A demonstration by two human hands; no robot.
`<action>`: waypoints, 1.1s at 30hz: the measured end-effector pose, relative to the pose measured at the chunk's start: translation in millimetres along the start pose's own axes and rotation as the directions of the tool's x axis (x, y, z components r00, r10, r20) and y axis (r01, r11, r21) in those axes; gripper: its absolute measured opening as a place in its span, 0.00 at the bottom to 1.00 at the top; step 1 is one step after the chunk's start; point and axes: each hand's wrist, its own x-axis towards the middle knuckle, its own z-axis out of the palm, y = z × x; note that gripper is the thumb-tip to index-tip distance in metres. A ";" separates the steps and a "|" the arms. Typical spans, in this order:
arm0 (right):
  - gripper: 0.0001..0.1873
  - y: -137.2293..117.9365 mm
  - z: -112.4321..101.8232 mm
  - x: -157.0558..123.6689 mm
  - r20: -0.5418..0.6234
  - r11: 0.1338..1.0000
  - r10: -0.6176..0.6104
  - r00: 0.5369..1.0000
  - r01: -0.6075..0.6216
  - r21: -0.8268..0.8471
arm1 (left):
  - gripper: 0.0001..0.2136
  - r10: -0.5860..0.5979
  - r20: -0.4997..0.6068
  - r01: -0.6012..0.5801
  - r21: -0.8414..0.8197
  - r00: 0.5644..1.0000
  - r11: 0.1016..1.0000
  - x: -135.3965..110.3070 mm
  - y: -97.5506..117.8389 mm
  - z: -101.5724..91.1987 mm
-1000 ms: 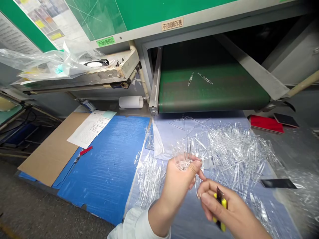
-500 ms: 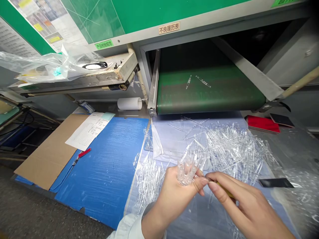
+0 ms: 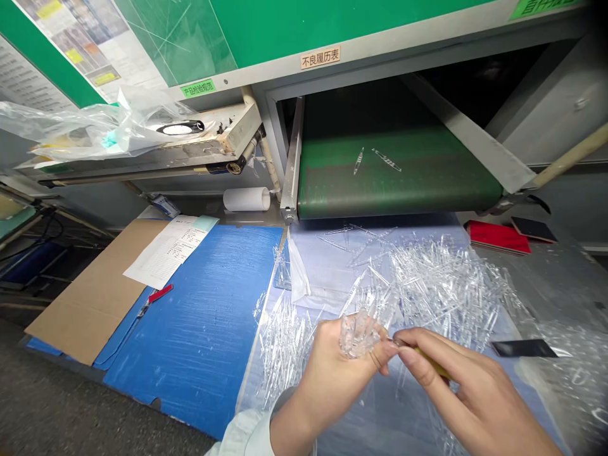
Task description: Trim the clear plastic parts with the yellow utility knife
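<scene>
My left hand [image 3: 332, 367] is closed around a cluster of clear plastic parts [image 3: 357, 334] that stick up past the fingers. Its thumb and fingertips meet the right fingertips at a small spot, where the detail is hidden. My right hand [image 3: 460, 380] is closed on a slim tool with a yellow handle [image 3: 431, 362]; the tool's working end cannot be made out. Beyond the hands, a big heap of clear plastic sticks [image 3: 446, 291] covers the bluish sheet [image 3: 327, 278]. A smaller pile of clear sticks [image 3: 285, 345] lies left of my left hand.
Two clear pieces lie on a green conveyor belt [image 3: 394, 177] at the back. On the left are a blue board [image 3: 204, 316], cardboard [image 3: 90, 291], a paper sheet [image 3: 164, 253] and a red-handled cutter [image 3: 160, 293]. Red pads [image 3: 498, 236] and a black strip [image 3: 525, 348] lie right.
The cluster in my left hand has tilted and shifted slightly. Both hands stay at nearly the same spot, and the tool remains in my right hand.
</scene>
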 end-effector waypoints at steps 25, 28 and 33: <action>0.15 33.7 -4.4 73.2 -0.236 0.945 0.269 0.934 -0.303 -0.125 | 0.16 -0.252 -0.002 0.243 -0.262 0.968 0.934 7.2 -29.8 -10.4; 0.15 56.8 -29.5 135.9 -0.272 0.894 0.277 0.922 -0.351 -0.278 | 0.17 -0.272 0.009 0.246 -0.461 0.962 0.853 14.5 -39.2 -17.1; 0.14 93.1 -58.3 235.6 -0.358 0.760 0.310 0.881 -0.456 -0.463 | 0.22 -0.341 0.045 0.291 -0.630 0.939 0.720 21.2 -43.1 -26.9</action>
